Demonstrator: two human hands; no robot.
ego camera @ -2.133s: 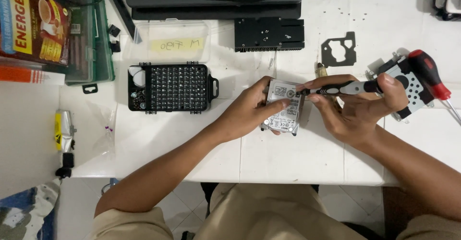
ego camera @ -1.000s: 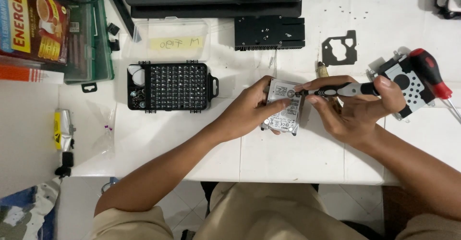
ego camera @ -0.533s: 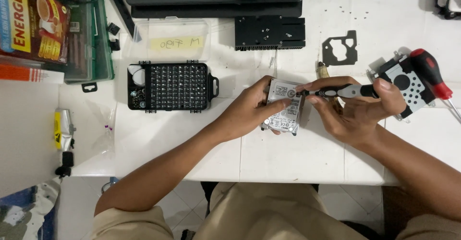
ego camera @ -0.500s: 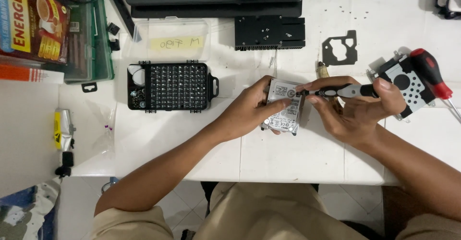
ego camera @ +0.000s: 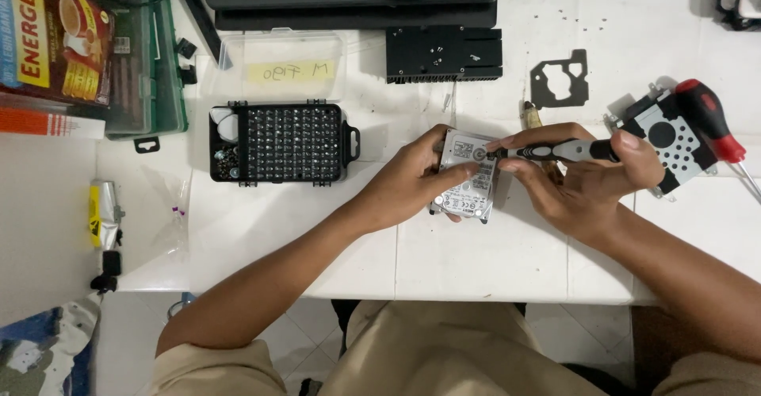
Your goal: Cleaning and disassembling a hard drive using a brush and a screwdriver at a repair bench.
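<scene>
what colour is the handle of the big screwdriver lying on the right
Red and black; the screwdriver handle shows clearly in the head view.

Your left hand [ego camera: 412, 182] curls its fingers in a grip near the desk's front edge; your right hand [ego camera: 587, 178] pinches closed, forearms converging.

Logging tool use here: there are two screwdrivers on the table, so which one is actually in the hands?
The slim grey-and-black precision screwdriver, held in the right hand with its tip on the hard drive. The red-handled screwdriver lies untouched at far right.
</scene>
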